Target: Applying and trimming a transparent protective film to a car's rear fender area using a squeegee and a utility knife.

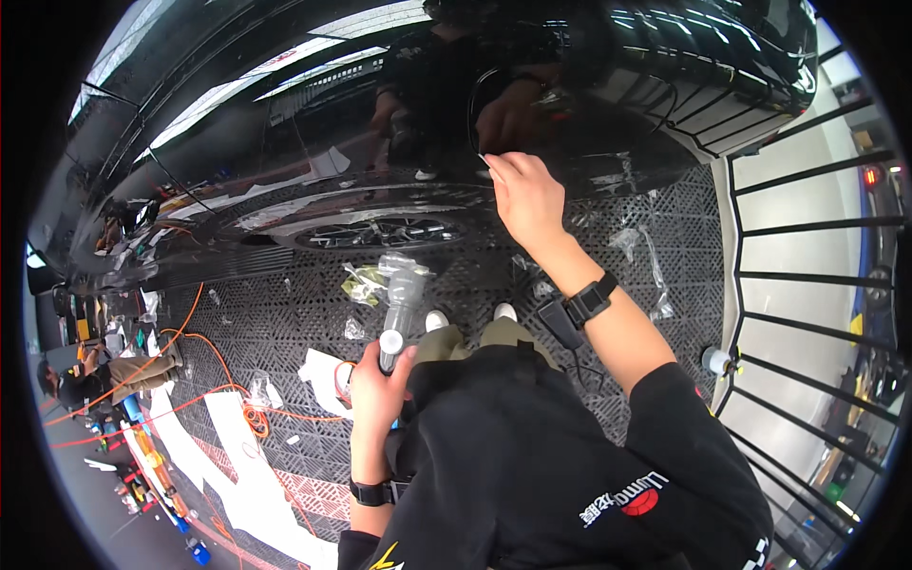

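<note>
A glossy black car body (427,92) fills the upper half of the head view, with a spoked wheel (385,234) below it. My right hand (529,196) is raised to the panel, its fingertips pinching the end of a thin dark strip or cord (472,107) that curves upward against the paint; part of that curve may be reflection. My left hand (381,392) grips a grey handheld tool (403,296), with a round white part near the thumb. The tool's far end points towards the wheel and looks wrapped in clear plastic; its exact kind is unclear.
Crumpled clear film (645,263) and a yellow-green packet (362,283) lie on the black grid floor. Orange hoses (256,420) and white sheets (249,491) spread at lower left. Another person (107,377) is far left. A black railing (812,278) stands at right.
</note>
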Motion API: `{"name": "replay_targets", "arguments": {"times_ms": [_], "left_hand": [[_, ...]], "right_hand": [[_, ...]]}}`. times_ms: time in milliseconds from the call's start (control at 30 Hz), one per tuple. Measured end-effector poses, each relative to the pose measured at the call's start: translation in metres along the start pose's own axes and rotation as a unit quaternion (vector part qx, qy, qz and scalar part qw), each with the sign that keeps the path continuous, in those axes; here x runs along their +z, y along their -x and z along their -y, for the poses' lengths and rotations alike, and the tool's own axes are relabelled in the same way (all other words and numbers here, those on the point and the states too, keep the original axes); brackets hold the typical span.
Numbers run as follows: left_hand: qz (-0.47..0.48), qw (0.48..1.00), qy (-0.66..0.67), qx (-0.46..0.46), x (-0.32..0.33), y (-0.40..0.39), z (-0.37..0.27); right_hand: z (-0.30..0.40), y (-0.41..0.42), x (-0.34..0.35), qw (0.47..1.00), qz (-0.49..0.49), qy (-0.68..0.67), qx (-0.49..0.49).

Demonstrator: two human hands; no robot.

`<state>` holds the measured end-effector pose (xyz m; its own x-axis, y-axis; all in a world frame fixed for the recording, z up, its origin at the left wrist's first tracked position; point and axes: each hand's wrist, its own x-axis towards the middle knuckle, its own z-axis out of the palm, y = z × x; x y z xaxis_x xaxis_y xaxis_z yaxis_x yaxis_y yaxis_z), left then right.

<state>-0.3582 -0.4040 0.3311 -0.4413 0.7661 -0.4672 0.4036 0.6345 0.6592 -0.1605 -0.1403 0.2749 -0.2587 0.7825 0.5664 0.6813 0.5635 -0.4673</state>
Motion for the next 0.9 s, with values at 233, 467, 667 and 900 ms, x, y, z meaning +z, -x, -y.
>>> {"name": "replay_targets", "arguments": {"times_ms": [233, 467, 667, 900], "left_hand": [[0.003, 1.0, -0.002, 0.017, 0.004, -0.012, -0.007], [0.024, 0.999, -0.016, 0.015, 0.01, -0.025, -0.022], [0.024, 0.999, -0.016, 0.038, 0.009, -0.031, -0.03], [0.013, 1.0, -0.013, 0.025, 0.009, -0.03, -0.029]], "right_hand": [[-0.019, 0.004, -0.002, 0.99, 0.009, 0.115, -0.083], [-0.046, 0.008, -0.018, 0.974, 0.051, 0.178, -0.129], [-0.063, 0.005, -0.034, 0.96, 0.088, 0.21, -0.166], [-0.093, 0.002, -0.051, 0.947, 0.09, 0.222, -0.213]]}}
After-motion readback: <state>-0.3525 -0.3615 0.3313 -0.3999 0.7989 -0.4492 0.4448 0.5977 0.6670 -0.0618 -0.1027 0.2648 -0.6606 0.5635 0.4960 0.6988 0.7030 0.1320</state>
